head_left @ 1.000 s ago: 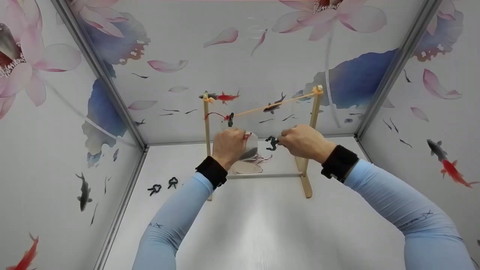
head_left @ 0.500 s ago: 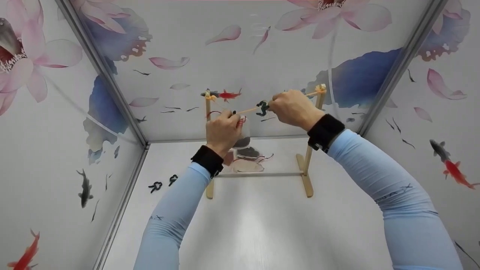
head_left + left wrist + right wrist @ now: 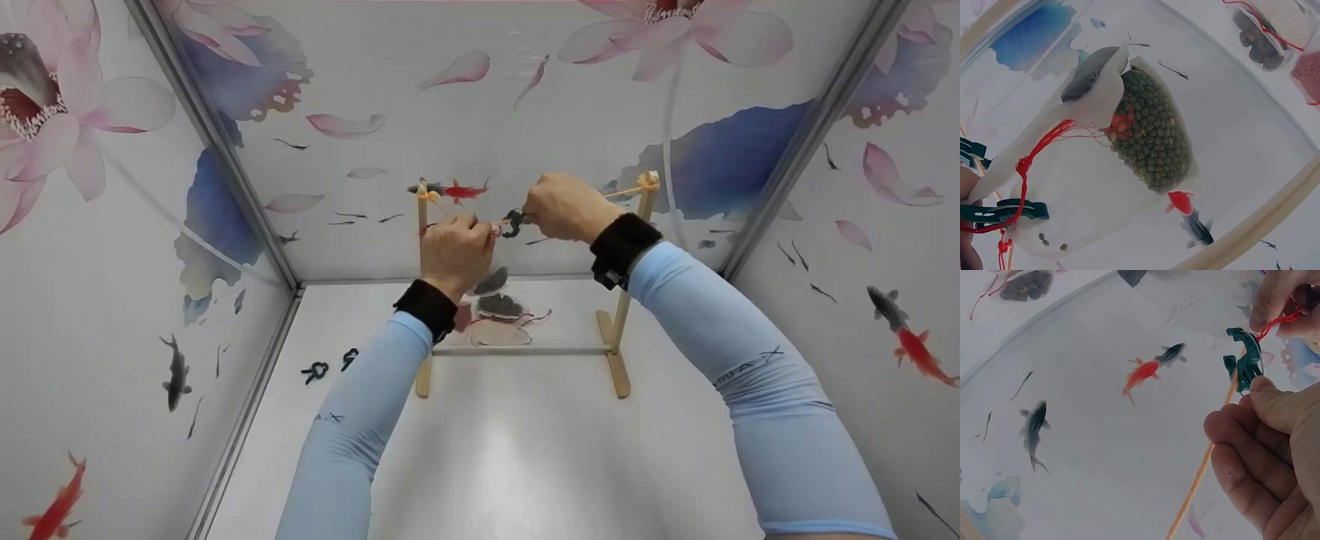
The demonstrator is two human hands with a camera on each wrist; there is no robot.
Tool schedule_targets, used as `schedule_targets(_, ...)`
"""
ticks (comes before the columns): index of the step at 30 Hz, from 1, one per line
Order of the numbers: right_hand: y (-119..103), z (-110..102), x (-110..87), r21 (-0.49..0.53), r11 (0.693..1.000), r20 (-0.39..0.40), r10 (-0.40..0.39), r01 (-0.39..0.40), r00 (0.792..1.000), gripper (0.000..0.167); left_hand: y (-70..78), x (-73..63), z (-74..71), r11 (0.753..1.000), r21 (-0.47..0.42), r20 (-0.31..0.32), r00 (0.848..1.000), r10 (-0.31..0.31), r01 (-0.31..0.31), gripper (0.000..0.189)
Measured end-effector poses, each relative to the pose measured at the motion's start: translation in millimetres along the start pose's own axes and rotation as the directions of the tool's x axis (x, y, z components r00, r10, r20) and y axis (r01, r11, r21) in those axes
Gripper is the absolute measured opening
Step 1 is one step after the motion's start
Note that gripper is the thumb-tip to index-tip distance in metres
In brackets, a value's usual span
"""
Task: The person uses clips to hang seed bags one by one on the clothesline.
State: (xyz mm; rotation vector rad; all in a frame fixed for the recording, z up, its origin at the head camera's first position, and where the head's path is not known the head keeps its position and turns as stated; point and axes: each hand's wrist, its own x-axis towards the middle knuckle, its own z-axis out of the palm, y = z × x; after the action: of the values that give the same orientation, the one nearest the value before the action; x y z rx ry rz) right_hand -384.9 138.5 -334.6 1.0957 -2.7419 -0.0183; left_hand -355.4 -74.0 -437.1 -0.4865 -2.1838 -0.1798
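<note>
My left hand (image 3: 457, 255) pinches the gathered top and red cord of a sheer white drawstring bag at the line. In the left wrist view, a bag of dark green beans (image 3: 1151, 129) hangs beside one with grey contents (image 3: 1092, 76); which of them the hand holds is unclear. Green clips (image 3: 999, 211) show by its fingers. With thumb and fingertips, my right hand (image 3: 566, 206) pinches a green clip (image 3: 1248, 360) at the orange line (image 3: 1190, 489), close to the left fingers. The clip's jaws stand apart beside the line.
A wooden stand with two posts (image 3: 625, 300) carries the line; a pale bar (image 3: 525, 349) joins its feet. More filled bags (image 3: 501, 332) lie behind the bar. Two dark clips (image 3: 315, 372) lie on the table at left. Printed panels (image 3: 420, 135) enclose the sides and back.
My right hand has risen to the line and moved left with its clip toward the left hand. My left hand has risen with its bag up to the line.
</note>
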Motion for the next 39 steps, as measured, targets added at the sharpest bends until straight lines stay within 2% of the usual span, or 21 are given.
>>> schedule_targets(14, -7, 6, 12.6, -0.003, 0.997, -0.029, -0.083, 0.083, 0.996, 0.015, 0.0, 6.6, 4.6, 1.0, 0.006, -0.023, 1.0, 0.0, 0.0, 0.016)
schedule_targets(20, -10, 12, 9.2, -0.038, 0.996, 0.006, -0.079, 0.079, 0.997, 0.03, 0.1, 3.3, 1.8, 1.0, -0.009, 0.008, 1.0, 0.003, -0.003, 0.019)
schedule_targets(24, -10, 16, 3.1, -0.048, 0.995, -0.005, -0.084, 0.083, 0.996, 0.03, -0.4, 0.2, -0.1, 1.0, -0.018, 0.02, 1.0, 0.004, -0.004, 0.021)
schedule_targets(32, -7, 22, -15.8, -0.027, 0.993, -0.035, -0.112, 0.111, 0.993, 0.028, -6.0, -8.6, -3.8, 0.993, -0.106, 0.03, 0.998, 0.063, -0.06, 0.015)
schedule_targets(39, 2, 22, -39.3, -0.012, 0.993, -0.106, -0.115, 0.115, 0.988, 0.027, -11.6, -13.8, -20.2, 0.98, -0.179, 0.089, 0.991, 0.099, -0.082, 0.025)
